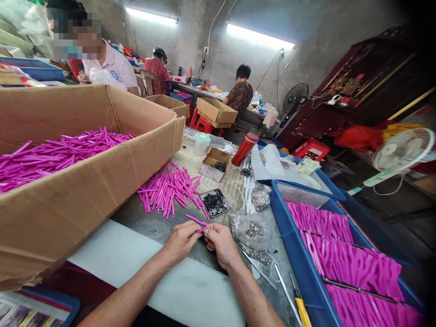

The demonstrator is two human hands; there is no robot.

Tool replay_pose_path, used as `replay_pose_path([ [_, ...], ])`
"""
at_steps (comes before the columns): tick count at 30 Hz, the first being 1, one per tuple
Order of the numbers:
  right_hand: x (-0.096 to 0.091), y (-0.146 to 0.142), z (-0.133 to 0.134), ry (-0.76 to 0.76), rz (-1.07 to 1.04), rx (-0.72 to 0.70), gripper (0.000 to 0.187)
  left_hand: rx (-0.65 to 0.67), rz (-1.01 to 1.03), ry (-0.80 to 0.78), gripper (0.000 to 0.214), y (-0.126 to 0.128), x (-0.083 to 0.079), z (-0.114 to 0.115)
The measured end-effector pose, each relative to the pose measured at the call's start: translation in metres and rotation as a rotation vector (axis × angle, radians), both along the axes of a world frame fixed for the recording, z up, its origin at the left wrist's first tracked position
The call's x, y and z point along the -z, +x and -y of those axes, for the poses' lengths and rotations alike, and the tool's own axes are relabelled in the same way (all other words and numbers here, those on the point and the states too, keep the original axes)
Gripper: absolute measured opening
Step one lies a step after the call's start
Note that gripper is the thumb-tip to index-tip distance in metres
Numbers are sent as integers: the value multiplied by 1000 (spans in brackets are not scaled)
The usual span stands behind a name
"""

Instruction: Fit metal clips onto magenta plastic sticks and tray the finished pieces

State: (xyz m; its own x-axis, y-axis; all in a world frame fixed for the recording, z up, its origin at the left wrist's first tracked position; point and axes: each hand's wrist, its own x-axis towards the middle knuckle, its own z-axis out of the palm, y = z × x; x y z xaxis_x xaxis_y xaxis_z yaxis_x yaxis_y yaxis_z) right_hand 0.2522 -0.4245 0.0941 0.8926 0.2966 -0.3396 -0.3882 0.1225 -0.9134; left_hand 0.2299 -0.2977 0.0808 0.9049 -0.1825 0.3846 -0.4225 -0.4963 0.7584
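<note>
Close together over the workbench, my left hand (180, 241) and my right hand (221, 243) both pinch a thin magenta plastic strip (200, 230). Only a short length of it shows between the fingertips. Just beyond my fingers is another magenta strip (195, 219); whether it joins the held one I cannot tell. A loose heap of magenta strips (168, 188) lies ahead of my left hand. Small black parts fill a shallow tray (227, 209) ahead of my right hand. To its right, a clear plastic bag (264, 231) holds small shiny metal pieces.
A large cardboard box (112, 177) of magenta strips stands left. At right, a blue crate (296, 259) holds rows of magenta pieces. A yellow-handled screwdriver (301, 311), red flask (245, 149) and small cardboard box (207, 170) are nearby. Several people sit farther back.
</note>
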Motion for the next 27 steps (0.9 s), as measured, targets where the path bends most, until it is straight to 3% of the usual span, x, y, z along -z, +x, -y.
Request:
replay_pose_path([
  [6, 0, 0, 0, 7, -3, 3, 15, 0, -15, 2, 17, 1, 1, 0],
  [14, 7, -3, -4, 67, 91, 158, 15, -72, -122, 1, 12, 1, -3, 0],
  [27, 8, -3, -15, -121, 334, 282, 14, -33, -100, -11, 22, 0, -5, -3],
])
